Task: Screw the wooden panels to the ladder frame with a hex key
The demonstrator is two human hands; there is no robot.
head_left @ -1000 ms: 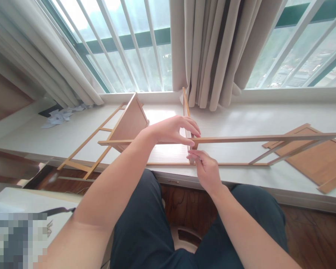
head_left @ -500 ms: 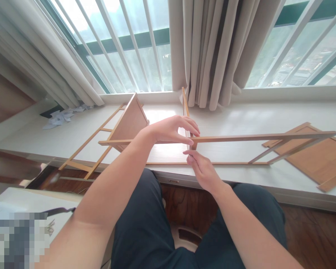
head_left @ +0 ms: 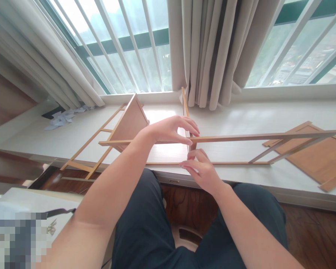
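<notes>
Where frame (head_left: 240, 138) ends, a panel (head_left: 313, 160) lies.

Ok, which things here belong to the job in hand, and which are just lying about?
Job:
long wooden frame, left hand on it, right hand close by
likely slanting panel, flat panel

Seemingly lying about:
white scraps
dark strap

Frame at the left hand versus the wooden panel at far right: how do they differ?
The frame is open, made of slim bars; the panel is a broad, solid board. The frame stands on edge, while the panel lies flat on the white ledge. Both look like brown wood.
</notes>
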